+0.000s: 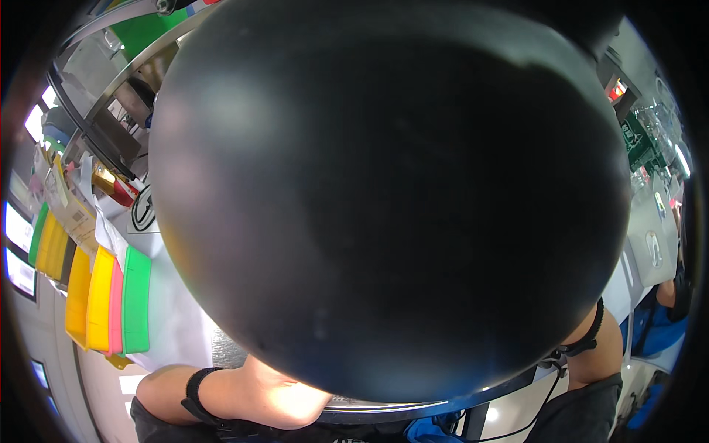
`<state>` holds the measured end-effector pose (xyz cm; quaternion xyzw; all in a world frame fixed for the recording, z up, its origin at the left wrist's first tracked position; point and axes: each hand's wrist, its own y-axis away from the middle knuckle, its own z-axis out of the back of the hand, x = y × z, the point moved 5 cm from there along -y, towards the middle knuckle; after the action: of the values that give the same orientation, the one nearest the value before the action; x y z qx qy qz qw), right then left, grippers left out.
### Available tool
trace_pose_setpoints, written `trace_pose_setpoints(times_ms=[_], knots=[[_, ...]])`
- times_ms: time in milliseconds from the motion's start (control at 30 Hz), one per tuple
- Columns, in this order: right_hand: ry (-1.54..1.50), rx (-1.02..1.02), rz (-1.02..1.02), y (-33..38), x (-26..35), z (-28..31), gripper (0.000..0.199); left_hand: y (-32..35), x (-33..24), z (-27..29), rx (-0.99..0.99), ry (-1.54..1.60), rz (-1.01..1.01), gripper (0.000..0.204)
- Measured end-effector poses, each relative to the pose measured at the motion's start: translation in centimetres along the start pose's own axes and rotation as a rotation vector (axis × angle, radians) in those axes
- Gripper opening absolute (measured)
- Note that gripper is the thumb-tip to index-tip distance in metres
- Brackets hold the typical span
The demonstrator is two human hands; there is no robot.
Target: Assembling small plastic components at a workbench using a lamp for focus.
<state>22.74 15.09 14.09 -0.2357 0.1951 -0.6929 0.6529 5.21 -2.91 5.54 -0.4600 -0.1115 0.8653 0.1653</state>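
Black smooth round dome fills view, hides both hands, grip cannot be told, bare forearms below.

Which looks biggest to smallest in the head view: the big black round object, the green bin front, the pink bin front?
1. Black round object: it fills most of the view, though it sits very close to the camera.
2. Green bin front.
3. Pink bin front, a narrow strip.

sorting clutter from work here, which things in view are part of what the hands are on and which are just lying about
In hand:
- large round black object filling the view; both forearms reach under it, hands hidden

Lying about:
- yellow, pink and green flat plastic bins at left
- white table surface
- bent metal rails
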Motion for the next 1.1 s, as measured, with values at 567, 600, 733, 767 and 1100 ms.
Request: trace_pose_setpoints(times_ms=[567,600,733,767,1100], knots=[[0.007,0.112,-0.111,-0.6,0.8,0.8,0.044,-0.9,-0.3,-0.7,0.075,-0.082,0.059,0.023],[0.171,0.172,-0.014,-0.7,1.7,1.6,0.044,-1.6,-0.8,-0.2,0.015,0.18,0.084,0.023],[-0.022,-0.03,-0.037,-0.2,0.4,0.0,0.045,-2.7,-0.9,0.4,-0.08,0.404,0.09,0.024],[-0.017,-0.027,-0.036,-0.1,0.3,-0.3,0.045,-2.9,-1.1,0.6,-0.081,0.407,0.085,0.024],[-0.025,-0.078,0.096,0.4,-1.6,-2.4,0.021,-6.1,2.2,5.1,-0.077,-0.053,0.08,0.031]])
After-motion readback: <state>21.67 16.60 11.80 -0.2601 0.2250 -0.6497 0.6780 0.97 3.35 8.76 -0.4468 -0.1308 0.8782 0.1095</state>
